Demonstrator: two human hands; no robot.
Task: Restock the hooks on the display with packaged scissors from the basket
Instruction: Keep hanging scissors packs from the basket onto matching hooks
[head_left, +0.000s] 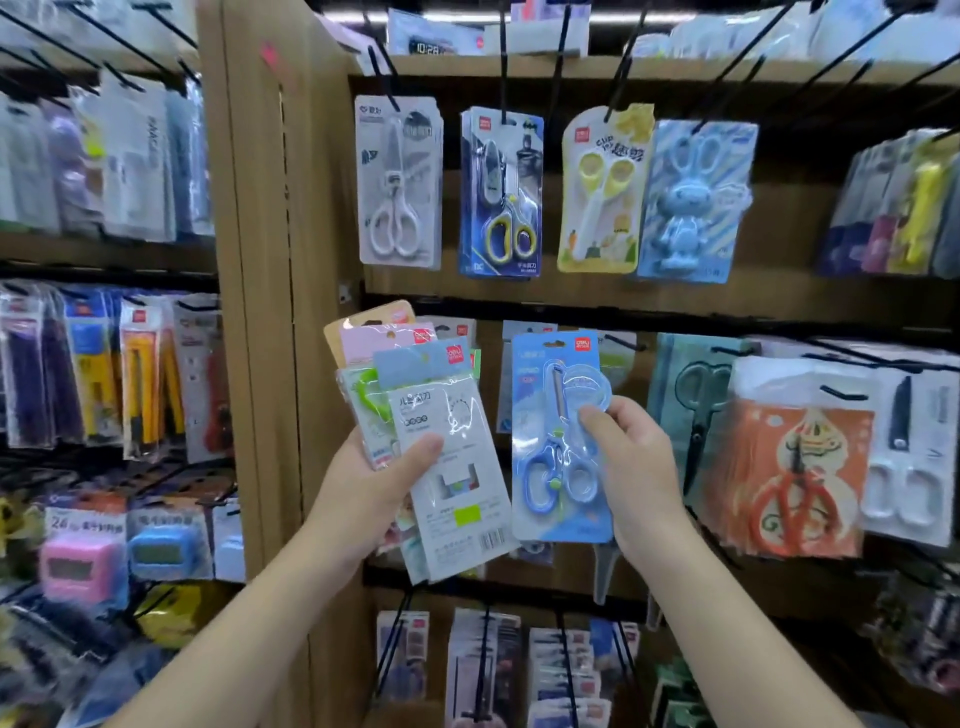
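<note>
Looking at the brown wooden display wall (270, 312), I see the left hand (363, 493) gripping a fanned stack of flat plastic scissor packs (452, 467). Its thumb is pressed on the front pack, and its other fingers are hidden behind the stack. The right hand (639, 467) pinches one blue card pack with blue-handled scissors (550, 415), with the thumb on the front and the fingers curled behind the right edge. This pack is upright, just beside the stack, in front of the middle row of thin black metal hooks (623, 343). On the row above hang a white scissor pack (397, 187), a dark blue pack with yellow-handled scissors (501, 197), a yellow scissor pack (602, 197) and a light blue bunny-shaped pack (693, 202). An orange pack with red-handled scissors (789, 467) hangs to the right.
</note>
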